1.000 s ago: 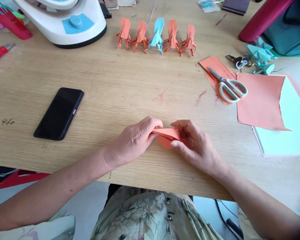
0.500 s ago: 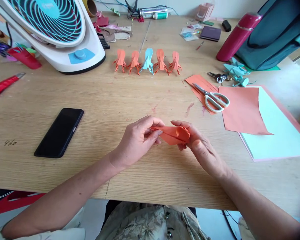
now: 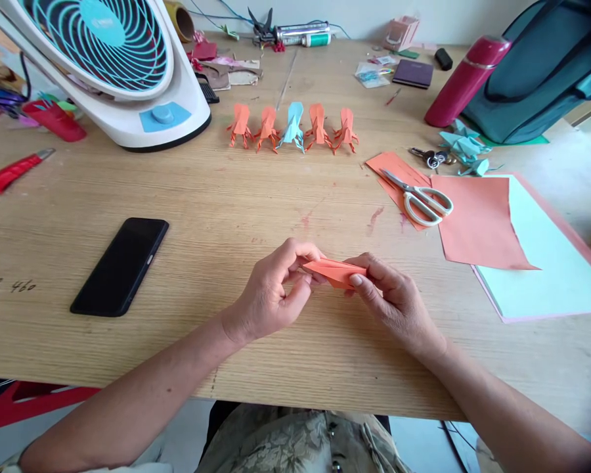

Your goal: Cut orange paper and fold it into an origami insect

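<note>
A small folded orange paper piece [image 3: 335, 272] is held just above the wooden table [image 3: 226, 197] near its front edge. My left hand [image 3: 272, 294] pinches its left end between thumb and fingers. My right hand [image 3: 393, 303] grips its right end, thumb on top. The paper is folded flat into a narrow pointed shape.
A row of folded paper figures [image 3: 293, 126], orange ones with a blue one in the middle, stands at the back. A black phone [image 3: 120, 265] lies left. Scissors [image 3: 418, 197] rest on orange sheets [image 3: 477, 220] beside a pale sheet [image 3: 546, 263]. A fan [image 3: 113, 66], red bottle [image 3: 465, 80] and bag [image 3: 542, 66] sit behind.
The view has tilted up, showing more of the table's back. The paper piece, puffed open half a second ago, is now pressed flat between both hands.
</note>
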Tool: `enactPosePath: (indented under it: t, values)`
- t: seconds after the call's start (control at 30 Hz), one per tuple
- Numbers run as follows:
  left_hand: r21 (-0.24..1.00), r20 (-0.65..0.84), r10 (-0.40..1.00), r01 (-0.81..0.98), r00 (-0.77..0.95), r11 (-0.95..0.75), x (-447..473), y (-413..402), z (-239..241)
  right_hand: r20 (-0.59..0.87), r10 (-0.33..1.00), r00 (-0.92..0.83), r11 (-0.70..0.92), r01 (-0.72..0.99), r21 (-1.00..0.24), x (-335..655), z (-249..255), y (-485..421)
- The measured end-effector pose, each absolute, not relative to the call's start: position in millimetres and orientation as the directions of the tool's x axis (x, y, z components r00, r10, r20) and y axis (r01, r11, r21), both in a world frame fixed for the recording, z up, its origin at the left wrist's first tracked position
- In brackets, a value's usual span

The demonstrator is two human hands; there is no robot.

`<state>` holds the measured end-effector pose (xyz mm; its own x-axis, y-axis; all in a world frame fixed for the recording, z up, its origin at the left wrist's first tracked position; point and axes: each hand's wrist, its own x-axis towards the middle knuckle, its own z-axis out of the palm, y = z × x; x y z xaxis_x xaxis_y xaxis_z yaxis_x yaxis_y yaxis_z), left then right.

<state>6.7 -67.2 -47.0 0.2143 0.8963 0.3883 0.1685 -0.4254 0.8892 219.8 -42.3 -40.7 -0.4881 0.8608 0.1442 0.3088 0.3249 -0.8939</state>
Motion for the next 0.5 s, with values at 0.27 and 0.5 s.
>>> enactPosePath:
  t: [0.27, 0.5]
  values:
    - [0.734, 0.559, 0.822, 0.397, 0.109, -0.552, 5.2, -68.9, -42.3, 0.26, 0.839, -0.478, 0.436, 0.304, -0.847, 220.2, -42.3, -42.7]
    - [0.719, 0.56, 0.821, 0.431, 0.105, -0.546, 8.5, -69.6, -41.1, 0.39, 0.78, -0.49, 0.589, 0.363, -0.722, 220.4, -46.3, -44.5]
